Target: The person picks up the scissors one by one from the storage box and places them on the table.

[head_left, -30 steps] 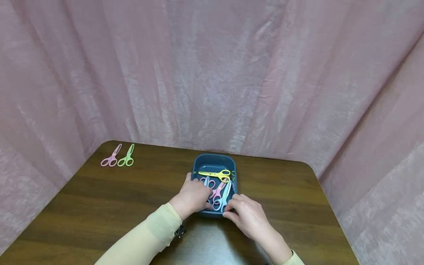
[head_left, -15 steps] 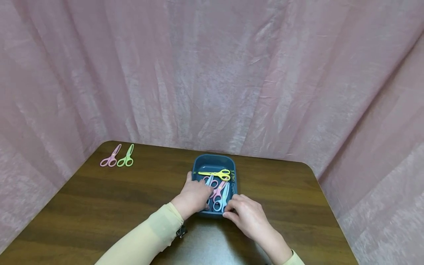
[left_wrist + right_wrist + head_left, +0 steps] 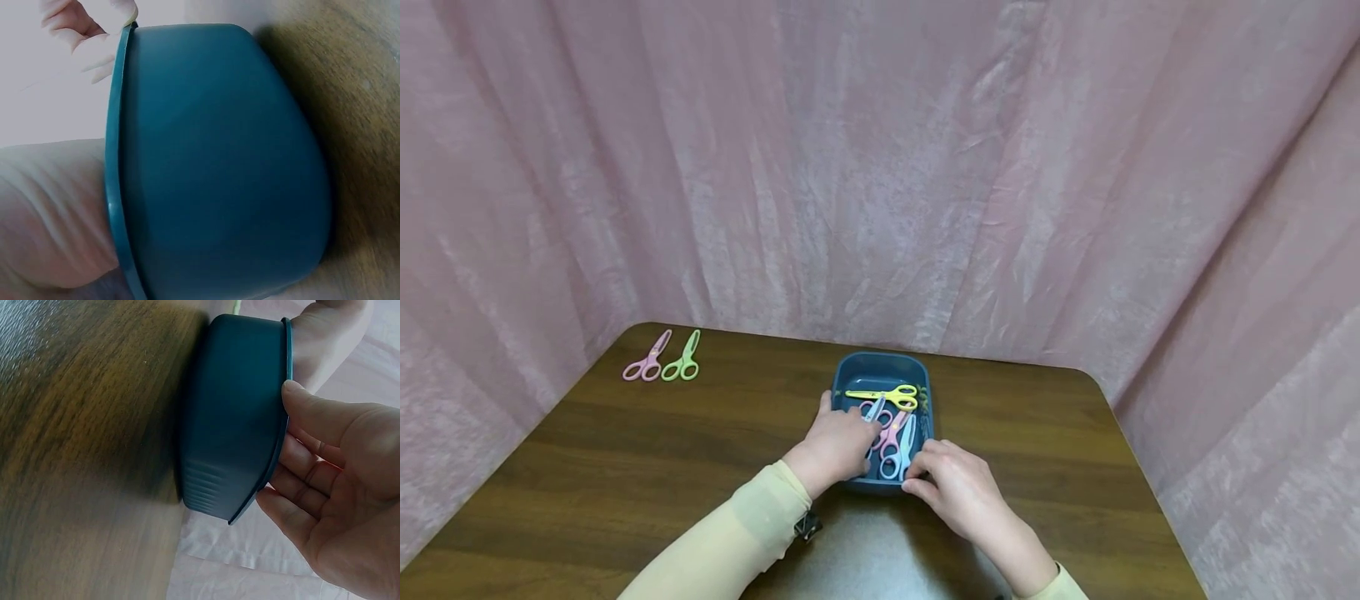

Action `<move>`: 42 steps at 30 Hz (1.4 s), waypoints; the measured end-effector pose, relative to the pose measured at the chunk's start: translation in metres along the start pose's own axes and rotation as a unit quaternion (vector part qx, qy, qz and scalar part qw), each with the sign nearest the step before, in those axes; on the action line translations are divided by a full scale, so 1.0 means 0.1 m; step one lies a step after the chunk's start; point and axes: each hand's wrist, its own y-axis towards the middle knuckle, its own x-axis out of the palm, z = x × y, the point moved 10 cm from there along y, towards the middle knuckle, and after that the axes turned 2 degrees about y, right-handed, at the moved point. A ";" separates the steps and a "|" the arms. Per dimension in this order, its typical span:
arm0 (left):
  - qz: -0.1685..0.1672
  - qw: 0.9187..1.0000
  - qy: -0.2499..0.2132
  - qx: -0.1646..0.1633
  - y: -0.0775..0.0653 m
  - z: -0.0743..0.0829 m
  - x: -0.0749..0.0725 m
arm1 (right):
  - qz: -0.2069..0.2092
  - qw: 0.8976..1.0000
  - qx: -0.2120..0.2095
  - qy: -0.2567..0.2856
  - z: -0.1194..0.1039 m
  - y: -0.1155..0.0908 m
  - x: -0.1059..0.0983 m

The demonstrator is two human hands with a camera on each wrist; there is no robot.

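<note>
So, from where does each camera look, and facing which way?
Head: on the head, facing forward and down at the tray of scissors on the table; left hand, right hand and sleeves show.
Left wrist: on that wrist, facing the tray's outer wall; parts of both hands show.
Right wrist: on that wrist, facing the tray's outside; right hand large, left hand behind.
Shared: both wrist views show the tray and table.

The left hand [image 3: 837, 442] is resting across the left rim of a blue tray [image 3: 886, 362]; inside, yellow scissors [image 3: 887, 395], pink scissors [image 3: 894, 429] and light-blue scissors [image 3: 906, 443] are lying. The right hand [image 3: 958, 487] is gripping the near right corner. A pink pair [image 3: 652, 358] and a green pair [image 3: 687, 360] are lying at the far left of the wooden table [image 3: 1037, 433].
</note>
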 end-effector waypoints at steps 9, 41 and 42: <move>0.035 0.999 -0.019 0.004 -0.01 -0.03 -0.05 | -0.002 1.000 -0.001 -0.003 0.03 0.02 0.01; 0.205 0.976 -0.057 0.041 -0.42 -0.04 -0.42 | -0.012 1.000 0.006 0.007 0.04 0.00 0.03; 0.208 0.976 -0.058 0.040 -0.43 -0.05 -0.42 | -0.012 1.000 0.006 0.008 0.04 0.00 0.03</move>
